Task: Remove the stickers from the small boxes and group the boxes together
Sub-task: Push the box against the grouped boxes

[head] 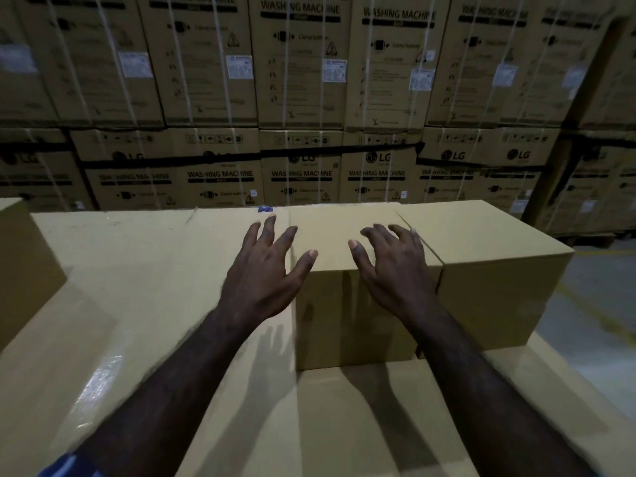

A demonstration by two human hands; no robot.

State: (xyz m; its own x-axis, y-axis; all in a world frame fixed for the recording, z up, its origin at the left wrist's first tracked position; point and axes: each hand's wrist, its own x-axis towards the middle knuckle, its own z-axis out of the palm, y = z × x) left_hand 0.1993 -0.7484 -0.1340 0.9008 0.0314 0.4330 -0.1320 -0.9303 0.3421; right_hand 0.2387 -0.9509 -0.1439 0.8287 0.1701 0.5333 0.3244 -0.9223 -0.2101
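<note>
A plain brown small box (pixel 334 242) stands in the middle of a large cardboard surface (pixel 120 321). A second small box (pixel 488 270) sits tight against its right side. My left hand (pixel 265 270) hovers with fingers spread over the middle box's near left corner. Over its near right edge is my right hand (pixel 392 266), also spread, holding nothing. A low flat box (pixel 137 232) lies to the left behind my left hand, with a small blue sticker (pixel 265 208) at its far edge. No sticker shows on the two small boxes' visible faces.
Another brown box (pixel 24 263) stands at the far left edge. A wall of stacked washing machine cartons (pixel 309 98) fills the background. Grey warehouse floor (pixel 599 304) with a yellow line lies to the right, below the cardboard surface's right edge.
</note>
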